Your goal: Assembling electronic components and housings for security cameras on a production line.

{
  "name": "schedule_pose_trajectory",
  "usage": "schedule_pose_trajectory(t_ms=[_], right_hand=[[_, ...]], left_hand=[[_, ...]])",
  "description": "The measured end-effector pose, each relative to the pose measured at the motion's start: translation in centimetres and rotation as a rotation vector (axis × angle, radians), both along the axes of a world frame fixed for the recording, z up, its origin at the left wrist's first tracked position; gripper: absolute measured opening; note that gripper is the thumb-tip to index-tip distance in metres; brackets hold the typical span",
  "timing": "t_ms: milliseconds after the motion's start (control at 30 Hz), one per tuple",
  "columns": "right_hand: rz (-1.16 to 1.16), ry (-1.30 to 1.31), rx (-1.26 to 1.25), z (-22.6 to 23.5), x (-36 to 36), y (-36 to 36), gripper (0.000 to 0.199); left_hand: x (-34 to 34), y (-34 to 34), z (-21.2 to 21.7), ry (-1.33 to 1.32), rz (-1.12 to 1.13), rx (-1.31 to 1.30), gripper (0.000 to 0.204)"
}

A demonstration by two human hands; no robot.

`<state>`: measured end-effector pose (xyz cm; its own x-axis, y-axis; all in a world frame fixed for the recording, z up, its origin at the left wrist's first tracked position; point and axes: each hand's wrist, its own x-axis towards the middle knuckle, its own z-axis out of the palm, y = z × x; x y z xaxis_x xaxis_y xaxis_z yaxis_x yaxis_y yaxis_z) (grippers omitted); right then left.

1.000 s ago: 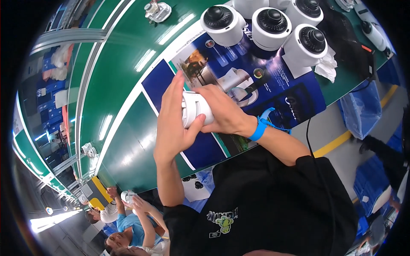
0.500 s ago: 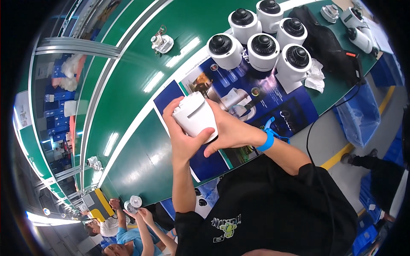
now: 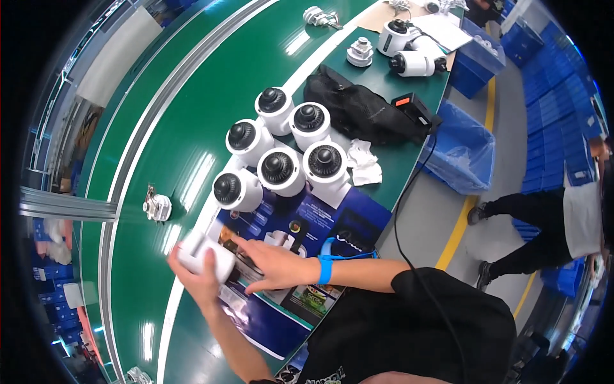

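Observation:
My left hand (image 3: 197,285) grips a white plastic housing (image 3: 224,259), its thumb across the near face and the fingers round the far side. Just right of it, my right hand (image 3: 278,264) hovers with fingers stretched out and apart, holding nothing; a blue band (image 3: 325,269) circles that wrist. Beneath both hands lies a blue printed sheet (image 3: 361,221) with pictures of appliances. Beyond them stand several white cylindrical units (image 3: 281,176) with black ribbed cone tops, partly on the sheet.
A white part with wires (image 3: 157,208) sits on the green surface at left. Crumpled white paper (image 3: 364,165) and a black cloth bag (image 3: 355,105) lie past the units. A black cable (image 3: 398,217) hangs over the right edge, near a lined blue bin (image 3: 457,150). Someone stands at right (image 3: 511,230).
The view has swung right. My right hand has let go of the white housing and moved off it; the left hand alone keeps it, now tilted and further left.

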<state>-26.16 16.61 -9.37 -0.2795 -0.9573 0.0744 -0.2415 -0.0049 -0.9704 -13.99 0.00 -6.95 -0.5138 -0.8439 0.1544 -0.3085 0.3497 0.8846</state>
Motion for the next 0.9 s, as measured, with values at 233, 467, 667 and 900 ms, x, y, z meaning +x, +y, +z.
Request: schedule_pose_trajectory(t_ms=[233, 467, 667, 900], right_hand=[[0.064, 0.379, -0.085, -1.7, -1.7, 1.0, 0.054], [0.074, 0.330, -0.064, -1.7, -1.3, 0.6, 0.046], [0.089, 0.313, -0.064, -1.8, -1.1, 0.3, 0.044], [0.063, 0.314, -0.090, -2.2, -1.5, 0.7, 0.043]], left_hand=[[-13.4, -14.3, -0.6, -0.148, -0.119, -0.309, 0.069], [-23.6, -18.6, -2.9, -0.523, 0.081, -0.175, 0.085], [-23.2, -24.5, -5.3, -0.515, 0.060, 0.067, 0.095], [-19.3, -24.0, -2.6, -0.484, 0.086, -0.429, 0.089]])
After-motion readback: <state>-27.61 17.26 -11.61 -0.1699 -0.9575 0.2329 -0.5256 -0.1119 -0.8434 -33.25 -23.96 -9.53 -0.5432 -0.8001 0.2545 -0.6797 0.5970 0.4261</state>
